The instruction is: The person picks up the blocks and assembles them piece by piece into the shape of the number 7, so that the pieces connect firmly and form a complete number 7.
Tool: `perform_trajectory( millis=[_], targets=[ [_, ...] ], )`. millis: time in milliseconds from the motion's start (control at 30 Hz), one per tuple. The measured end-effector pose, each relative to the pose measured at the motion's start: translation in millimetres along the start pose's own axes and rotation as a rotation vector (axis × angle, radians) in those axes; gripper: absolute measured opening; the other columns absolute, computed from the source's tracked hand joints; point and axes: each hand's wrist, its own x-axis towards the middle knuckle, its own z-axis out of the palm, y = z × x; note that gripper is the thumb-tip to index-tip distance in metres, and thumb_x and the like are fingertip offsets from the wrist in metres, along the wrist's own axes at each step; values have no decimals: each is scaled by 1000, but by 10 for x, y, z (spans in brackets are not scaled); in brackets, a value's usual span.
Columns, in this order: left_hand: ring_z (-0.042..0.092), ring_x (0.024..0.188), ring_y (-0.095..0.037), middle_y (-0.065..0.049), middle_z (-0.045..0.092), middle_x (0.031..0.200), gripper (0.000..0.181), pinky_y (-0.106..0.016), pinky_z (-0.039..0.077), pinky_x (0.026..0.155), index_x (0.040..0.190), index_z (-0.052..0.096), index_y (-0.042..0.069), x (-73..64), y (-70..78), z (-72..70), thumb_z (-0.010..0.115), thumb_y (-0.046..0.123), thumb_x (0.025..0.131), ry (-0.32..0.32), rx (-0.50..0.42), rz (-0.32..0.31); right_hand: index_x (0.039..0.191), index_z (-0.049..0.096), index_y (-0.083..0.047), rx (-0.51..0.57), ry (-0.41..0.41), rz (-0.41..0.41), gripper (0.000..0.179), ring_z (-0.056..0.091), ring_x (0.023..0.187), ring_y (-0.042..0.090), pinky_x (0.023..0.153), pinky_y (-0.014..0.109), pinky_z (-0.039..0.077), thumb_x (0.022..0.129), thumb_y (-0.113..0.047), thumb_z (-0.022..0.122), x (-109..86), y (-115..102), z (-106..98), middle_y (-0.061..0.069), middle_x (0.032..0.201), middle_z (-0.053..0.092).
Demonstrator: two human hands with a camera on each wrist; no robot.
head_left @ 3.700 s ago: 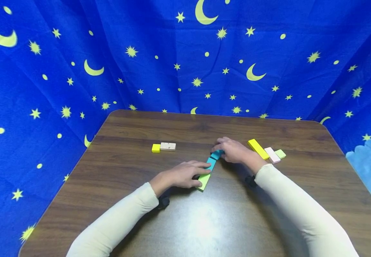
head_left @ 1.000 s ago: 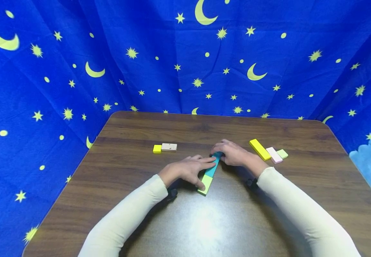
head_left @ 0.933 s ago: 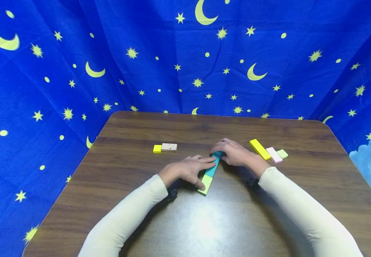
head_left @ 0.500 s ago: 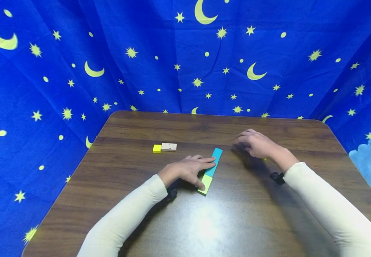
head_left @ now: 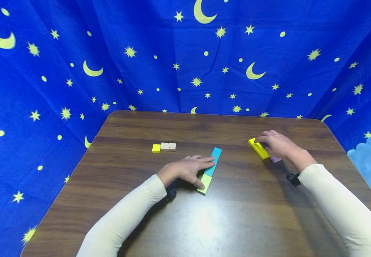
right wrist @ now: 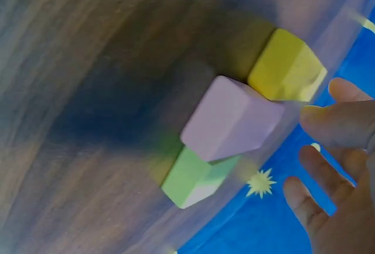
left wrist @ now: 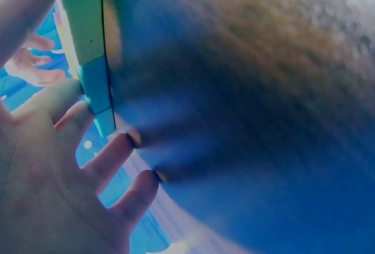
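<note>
Fabric (head_left: 159, 43) patterned with pale yellow moons, stars and dots is hanging beyond the blue strip (head_left: 209, 171), my marker on this wooden table (head_left: 237, 214). Well left of the strip, a small yellow block (head_left: 156, 148) is sitting against a speckled whitish block (head_left: 168, 146), whose dark marks are showing too small for me to read. Just left of the strip, the left hand (head_left: 188, 170) is lying with fingers spread apart: two are resting on the strip itself, two more are touching the wooden table beside it, and the thumb is lying on the lime block (head_left: 206, 182), which is butting against the strip's near end. Seen from the left wrist, a seam is showing across the blue, two pieces lying end to end. Well right of the strip, a long yellow block (head_left: 258, 150) is lying at a slant. The right hand (head_left: 278, 144) is hovering over it with fingers loosely bent and apart; whether a fingertip is touching it I can't tell. Farther right of the strip, a pink block (head_left: 275, 159) is touching the yellow one, and a pale green block (right wrist: 199, 178) is touching the pink.
</note>
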Motion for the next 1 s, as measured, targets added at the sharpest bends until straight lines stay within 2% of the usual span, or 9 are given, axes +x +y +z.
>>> perform_trajectory(
  millis=[167, 300, 533, 667, 833, 1000],
  targets=[
    [14, 156, -24, 15, 7, 168, 94, -57, 16, 125, 159, 21, 29, -7, -5, 4, 75, 48, 84, 0, 1, 12, 121, 69, -6, -32, -56, 30, 48, 55, 120, 46, 102, 62, 45, 78, 13, 61, -19, -28, 37, 28, 128, 60],
    [15, 156, -24, 15, 8, 168, 95, -56, 16, 125, 159, 22, 29, -18, -7, 2, 75, 48, 83, 5, 4, 16, 124, 68, -8, -55, -72, 50, 44, 53, 124, 49, 103, 63, 45, 85, 9, 59, -20, -49, 46, 31, 135, 55],
    [16, 156, -22, 15, 8, 168, 94, -54, 17, 125, 159, 23, 29, -31, -7, -1, 76, 48, 83, 8, 12, 14, 131, 66, -15, -76, -119, 61, 49, 51, 126, 50, 104, 64, 43, 89, 8, 54, -12, -48, 73, 32, 140, 51],
    [16, 155, -21, 15, 8, 168, 94, -53, 17, 126, 159, 23, 29, -34, 4, -2, 76, 48, 83, 7, 10, 9, 129, 67, -15, -86, -100, 22, 48, 55, 122, 47, 101, 62, 46, 88, 6, 58, -22, -49, 69, 30, 134, 55],
    [15, 156, -21, 16, 6, 168, 94, -54, 15, 126, 159, 22, 30, -39, 10, 0, 75, 48, 84, -1, 8, 1, 127, 69, -16, -104, -63, -33, 46, 60, 110, 42, 95, 57, 51, 84, -2, 72, -22, -70, 85, 27, 124, 59],
    [15, 156, -21, 16, 6, 168, 94, -54, 15, 126, 159, 22, 30, -34, 11, 3, 75, 48, 84, 0, 9, 1, 123, 70, -10, -88, -24, -67, 41, 56, 121, 45, 102, 60, 47, 83, -12, 78, 24, -127, 116, 27, 134, 56]
  ],
)
